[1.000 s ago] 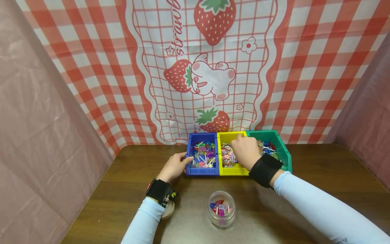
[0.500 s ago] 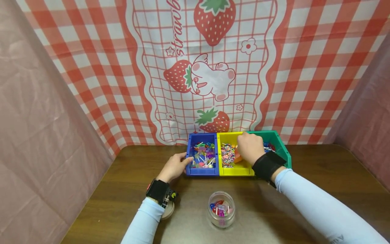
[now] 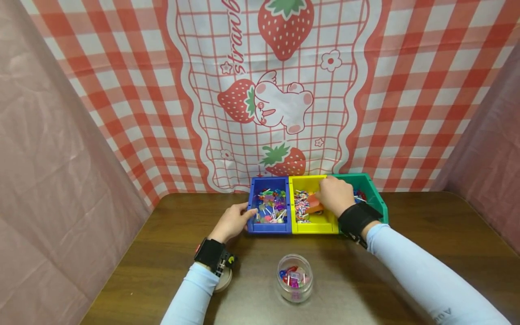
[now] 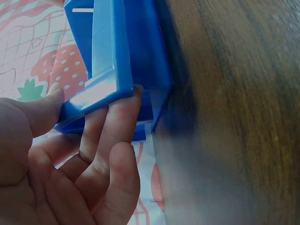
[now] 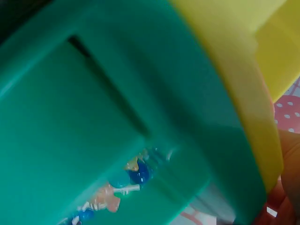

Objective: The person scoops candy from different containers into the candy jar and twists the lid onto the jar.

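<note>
My left hand (image 3: 230, 221) grips the left wall of a blue bin (image 3: 269, 229), thumb over the rim and fingers beneath it, as the left wrist view shows. That bin contains colorful candy-like charms. Over a yellow bin (image 3: 314, 228) my right hand (image 3: 335, 195) holds an orange scoop (image 3: 314, 204), its handle hidden by the fingers. The scoop lies against striped multicolored candy pieces (image 3: 302, 207) gathered along the bin's left side. In the right wrist view, the green bin (image 5: 140, 70) covers most of the hand; only part of the fingers shows.
A clear jar (image 3: 295, 295) with some charms inside stands in front of the bins. Partly behind the left wrist lies a round pale lid (image 3: 224, 280). The green bin, with more charms, adjoins the yellow one. A checked strawberry cloth (image 3: 280, 104) hangs behind the wooden table.
My right hand has shifted slightly right, and the orange scoop has come into view beneath it, its blade now turned toward the striped pieces. The left hand stays on the blue bin.
</note>
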A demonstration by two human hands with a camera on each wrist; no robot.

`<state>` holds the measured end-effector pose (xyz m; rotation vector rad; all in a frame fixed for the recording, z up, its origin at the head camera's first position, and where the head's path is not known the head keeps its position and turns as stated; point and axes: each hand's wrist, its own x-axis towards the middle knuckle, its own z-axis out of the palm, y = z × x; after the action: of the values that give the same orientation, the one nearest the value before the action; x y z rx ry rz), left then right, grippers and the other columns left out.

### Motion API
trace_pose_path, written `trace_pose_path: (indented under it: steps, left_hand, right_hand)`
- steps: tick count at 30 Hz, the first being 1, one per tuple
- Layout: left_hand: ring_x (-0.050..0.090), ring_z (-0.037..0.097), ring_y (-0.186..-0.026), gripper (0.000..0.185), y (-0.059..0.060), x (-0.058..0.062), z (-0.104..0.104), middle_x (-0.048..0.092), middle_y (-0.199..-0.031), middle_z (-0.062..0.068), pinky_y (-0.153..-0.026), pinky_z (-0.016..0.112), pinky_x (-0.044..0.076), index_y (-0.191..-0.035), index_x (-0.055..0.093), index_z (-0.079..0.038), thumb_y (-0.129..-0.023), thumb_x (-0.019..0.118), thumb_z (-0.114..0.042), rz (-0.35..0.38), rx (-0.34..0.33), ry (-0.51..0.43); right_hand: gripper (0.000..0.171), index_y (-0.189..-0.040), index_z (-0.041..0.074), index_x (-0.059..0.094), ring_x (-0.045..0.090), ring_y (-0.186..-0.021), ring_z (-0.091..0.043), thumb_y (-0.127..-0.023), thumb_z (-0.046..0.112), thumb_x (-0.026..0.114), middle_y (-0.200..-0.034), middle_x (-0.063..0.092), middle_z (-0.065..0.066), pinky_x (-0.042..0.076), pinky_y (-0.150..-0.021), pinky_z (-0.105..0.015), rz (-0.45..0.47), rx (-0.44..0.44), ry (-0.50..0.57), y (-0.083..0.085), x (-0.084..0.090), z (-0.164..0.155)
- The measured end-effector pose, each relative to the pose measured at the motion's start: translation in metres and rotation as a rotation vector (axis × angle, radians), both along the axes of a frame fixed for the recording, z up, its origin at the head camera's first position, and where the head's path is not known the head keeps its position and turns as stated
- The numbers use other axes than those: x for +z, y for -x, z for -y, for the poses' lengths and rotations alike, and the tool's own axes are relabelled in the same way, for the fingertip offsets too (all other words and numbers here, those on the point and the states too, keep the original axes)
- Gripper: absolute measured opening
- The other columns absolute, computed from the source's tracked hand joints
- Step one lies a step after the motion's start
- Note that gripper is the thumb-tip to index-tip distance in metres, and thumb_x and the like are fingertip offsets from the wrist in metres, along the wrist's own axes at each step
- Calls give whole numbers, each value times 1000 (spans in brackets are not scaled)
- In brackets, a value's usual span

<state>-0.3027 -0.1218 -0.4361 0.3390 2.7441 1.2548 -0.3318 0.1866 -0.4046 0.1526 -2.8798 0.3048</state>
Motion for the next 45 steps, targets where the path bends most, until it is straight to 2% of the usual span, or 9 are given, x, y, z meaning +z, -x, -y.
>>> trace_pose_path:
  steps: [4,11,13,20,24,30,35,39,45]
  left_hand:
    - [66,29,-65,48,0,-1,0,65,-73,3,-57,31,45,-139,59,-8,-103,56,-39,-2,-5,-1]
    - [66,29,-65,49,1,-1,1,65,-73,3,-58,31,46,-139,58,-7,-102,56,-39,-6,-2,-11]
    - [66,29,-65,49,1,-1,1,65,-72,3,-58,31,46,-139,58,-7,-102,56,-39,-7,-5,-9]
    - [66,28,-63,43,1,-2,0,65,-71,2,-58,31,45,-138,60,-8,-103,57,-33,-20,-8,-5]
    - [66,27,-64,45,1,-4,-1,65,-73,2,-59,31,46,-139,59,-8,-103,56,-36,-5,-15,-16]
    - [67,29,-65,46,1,-2,2,66,-75,3,-59,32,47,-139,59,-9,-103,56,-38,-7,-13,-19]
    - [66,25,-64,47,1,-2,2,66,-75,3,-61,32,48,-140,58,-9,-103,56,-38,-2,-5,-18]
    - [65,23,-62,49,2,-3,1,66,-74,3,-61,32,48,-139,59,-8,-102,56,-41,-5,-9,-21]
    - [66,25,-64,47,3,-3,3,66,-75,2,-60,31,47,-137,61,-9,-102,56,-41,-8,-17,-14]
  right_hand:
    - [24,-82,3,66,52,-60,-29,-90,25,72,-74,56,-10,43,-55,-41,13,7,34,3,-5,1]
    - [27,-68,12,58,50,-58,-26,-91,21,70,-74,50,-7,40,-51,-38,-50,78,2,4,-11,6]
    - [28,-69,13,56,49,-58,-25,-91,22,70,-74,48,-5,38,-51,-36,-60,92,7,4,-13,7]
    - [29,-68,13,56,49,-60,-25,-89,22,73,-72,48,-5,37,-53,-37,-53,101,89,4,-11,3]
    - [29,-68,13,56,49,-60,-25,-89,22,73,-71,48,-5,37,-54,-37,-32,90,130,1,-8,-2]
    - [37,-62,12,51,43,-53,-23,-90,22,72,-62,40,-4,30,-51,-35,-37,68,182,-2,-4,-10]
    - [40,-61,12,49,41,-50,-22,-92,24,71,-58,36,-1,28,-49,-33,-21,95,240,-4,-5,-18]
    - [39,-61,13,50,42,-50,-22,-93,25,70,-57,37,-1,28,-49,-32,-9,111,285,-5,-5,-24]
    - [34,-66,12,56,45,-54,-22,-93,27,70,-60,44,-3,31,-50,-32,29,79,332,-7,-5,-31]
